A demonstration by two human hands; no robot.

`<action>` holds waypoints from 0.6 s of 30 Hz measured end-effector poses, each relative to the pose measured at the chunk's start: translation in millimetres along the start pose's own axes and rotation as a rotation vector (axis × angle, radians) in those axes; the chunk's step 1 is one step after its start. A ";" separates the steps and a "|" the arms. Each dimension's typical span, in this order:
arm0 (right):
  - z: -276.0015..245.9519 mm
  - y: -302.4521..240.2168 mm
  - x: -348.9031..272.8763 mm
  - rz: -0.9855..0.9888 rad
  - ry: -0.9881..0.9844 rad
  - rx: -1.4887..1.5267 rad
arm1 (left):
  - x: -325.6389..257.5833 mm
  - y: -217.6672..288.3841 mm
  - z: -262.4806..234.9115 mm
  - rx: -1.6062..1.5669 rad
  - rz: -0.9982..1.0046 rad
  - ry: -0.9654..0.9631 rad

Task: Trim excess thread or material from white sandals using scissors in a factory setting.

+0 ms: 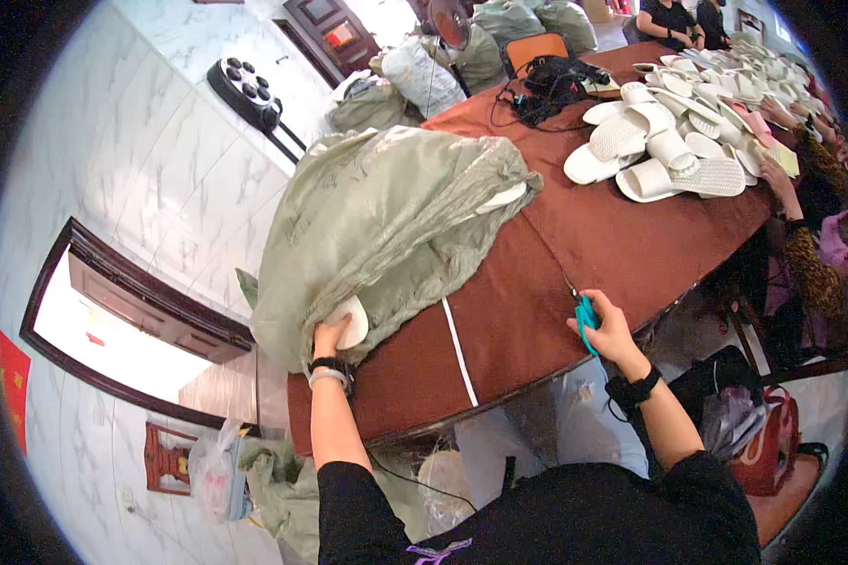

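My left hand is closed on a white slipper at the near end of a big grey-green woven sack. Part of that slipper is hidden by the hand and the sack's folds. Another white piece peeks out of the sack's far end. Over the near edge of the table, my right hand grips scissors with teal handles. Their short blades point away from me, above the brown-red tablecloth.
White slippers lie heaped at the far right, where other people's hands work. Black straps and cables rest on the table's far side. A white strip crosses the cloth. Full sacks stand behind; a red bag is at lower right.
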State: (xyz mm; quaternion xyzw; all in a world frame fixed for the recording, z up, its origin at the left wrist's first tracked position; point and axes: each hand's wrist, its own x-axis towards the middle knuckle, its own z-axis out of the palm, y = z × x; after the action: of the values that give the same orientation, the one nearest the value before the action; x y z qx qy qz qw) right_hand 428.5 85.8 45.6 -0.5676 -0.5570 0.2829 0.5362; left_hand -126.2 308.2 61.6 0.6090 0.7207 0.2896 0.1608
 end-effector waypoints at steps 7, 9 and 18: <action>-18.5 2.0 -10.0 0.056 0.005 -0.054 | -9.8 29.3 46.0 -0.731 -0.124 0.055; -10.9 0.4 -5.7 0.046 -0.014 -0.045 | -13.3 15.3 40.1 -0.797 -0.112 0.038; -16.7 5.2 -11.9 0.039 0.012 -0.039 | -121.4 80.8 35.9 0.001 0.341 0.053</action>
State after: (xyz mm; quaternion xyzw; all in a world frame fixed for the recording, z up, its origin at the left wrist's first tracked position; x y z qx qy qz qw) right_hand 442.9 70.8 41.8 -0.5902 -0.5482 0.2790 0.5227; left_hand -16.8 205.7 68.5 0.7148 0.6110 0.3283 0.0896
